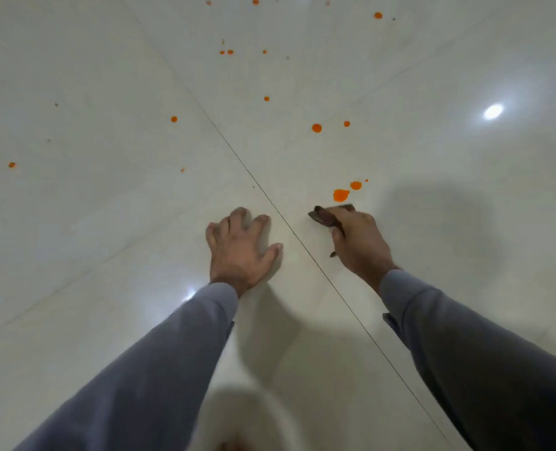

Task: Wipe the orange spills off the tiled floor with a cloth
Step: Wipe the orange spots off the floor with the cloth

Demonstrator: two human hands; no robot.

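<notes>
Fingers (263, 219) of the left hand (241, 252) are spread and pressed flat on the glossy white tiled floor (107, 206), grasping nothing. I see the right hand (358, 242) clenched around a dark brown cloth (325, 216), which touches the floor just short of the nearest orange spill (340, 195). Smaller orange drops (316, 127) are scattered across the tiles beyond. I find no readable writing. A thin dark grout line (302, 245) runs diagonally between the hands. Ceiling light reflection (493, 111) shows at right. Both sleeves (172, 353) are grey-blue.
</notes>
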